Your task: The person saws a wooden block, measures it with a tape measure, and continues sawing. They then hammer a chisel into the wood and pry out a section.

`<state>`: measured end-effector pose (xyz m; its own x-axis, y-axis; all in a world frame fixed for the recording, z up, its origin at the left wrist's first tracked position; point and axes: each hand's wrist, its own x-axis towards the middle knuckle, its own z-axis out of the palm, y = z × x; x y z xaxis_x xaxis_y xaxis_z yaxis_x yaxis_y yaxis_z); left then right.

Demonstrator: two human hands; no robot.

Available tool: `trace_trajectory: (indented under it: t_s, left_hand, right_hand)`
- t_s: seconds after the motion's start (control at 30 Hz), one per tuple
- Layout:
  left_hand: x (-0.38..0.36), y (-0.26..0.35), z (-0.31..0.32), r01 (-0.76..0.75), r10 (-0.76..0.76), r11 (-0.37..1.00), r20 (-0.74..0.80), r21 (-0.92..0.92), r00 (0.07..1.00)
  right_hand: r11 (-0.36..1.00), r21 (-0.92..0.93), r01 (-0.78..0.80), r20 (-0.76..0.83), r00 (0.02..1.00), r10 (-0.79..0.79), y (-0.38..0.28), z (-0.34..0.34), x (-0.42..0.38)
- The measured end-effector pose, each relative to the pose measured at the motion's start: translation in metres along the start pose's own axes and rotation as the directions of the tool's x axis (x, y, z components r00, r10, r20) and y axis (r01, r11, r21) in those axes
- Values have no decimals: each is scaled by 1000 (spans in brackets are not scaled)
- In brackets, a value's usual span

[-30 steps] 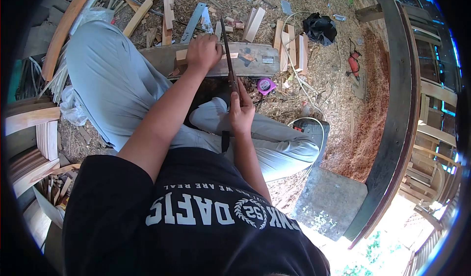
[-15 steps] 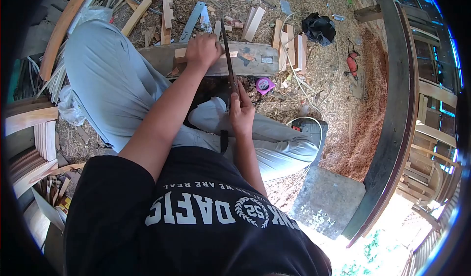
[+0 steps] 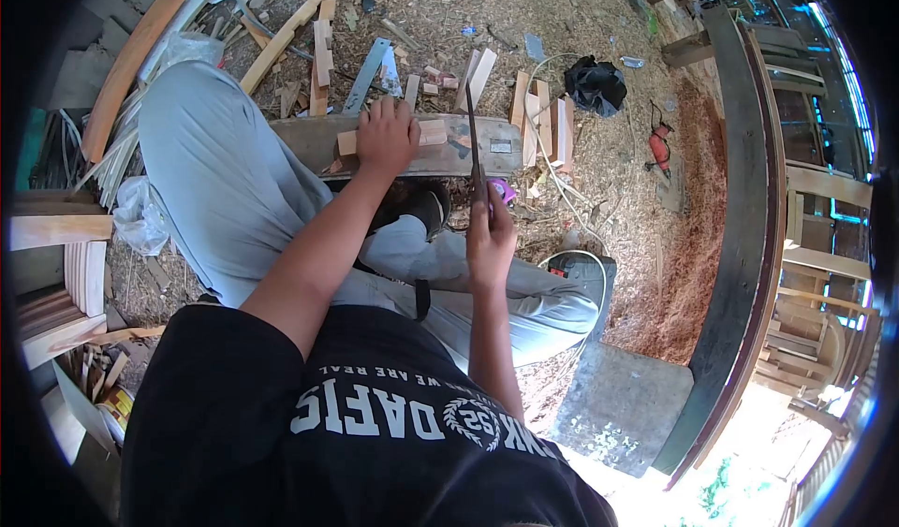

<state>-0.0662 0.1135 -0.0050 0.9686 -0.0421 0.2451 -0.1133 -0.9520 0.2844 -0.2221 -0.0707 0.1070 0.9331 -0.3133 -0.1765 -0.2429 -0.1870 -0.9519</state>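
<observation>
My left hand (image 3: 386, 139) lies over a short light wooden block (image 3: 432, 133), its fingers reaching across the top and holding it against the wide grey board (image 3: 309, 143). The block sticks out on both sides of the hand. In my right hand (image 3: 492, 239) is a long, narrow dark-bladed tool (image 3: 475, 139), gripped at its lower end with the tip pointing away from me. The blade stands to the right of the block, apart from it. Partly behind the right hand and tool is a purple tape measure (image 3: 505, 190).
Wood offcuts (image 3: 479, 76) and a blue-grey metal strip (image 3: 367, 76) lie beyond the board. To the right are a pale cable (image 3: 562, 157), a black plastic bag (image 3: 596, 86), a red tool (image 3: 660, 148) and a long dark beam (image 3: 740, 246). Shavings cover the ground.
My right hand and the bladed tool have moved right, away from the block, partly covering the tape measure. My left hand's fingers have stretched further over the block. The view has shifted slightly.
</observation>
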Motion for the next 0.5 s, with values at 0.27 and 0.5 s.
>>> trace_trajectory:
  t_s: [0.27, 0.5]
  left_hand:
    - [39, -45, -27, 234, -180, 965, 352, -117, 918]
    - [36, -44, -7, 236, -222, 970, 191, -55, 956]
  right_hand:
    - [810, -516, 280, 118, 959, -257, -16, 32, 126]
    - [767, -512, 387, 210, 922, -325, -23, 91, 228]
